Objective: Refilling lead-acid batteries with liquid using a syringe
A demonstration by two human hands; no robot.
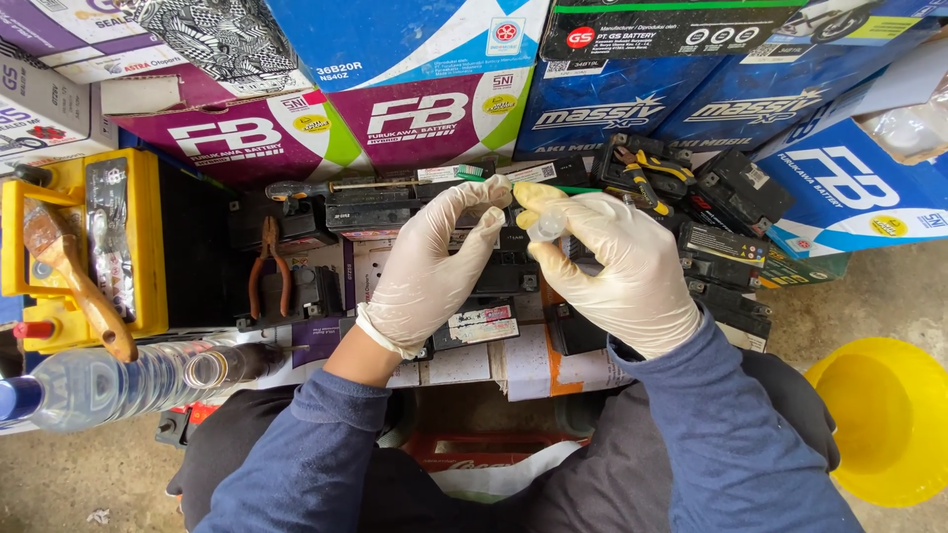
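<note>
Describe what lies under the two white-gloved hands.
Under the left hand and right hand lie small black rectangular batteries packed side by side on printed cardboard. The hands cover the middle batteries' tops.

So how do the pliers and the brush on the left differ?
The pliers are metal with orange grips and lie flat on the small black batteries. The brush has a worn wooden handle and lies tilted across the yellow battery. Neither hand touches either tool.
</note>
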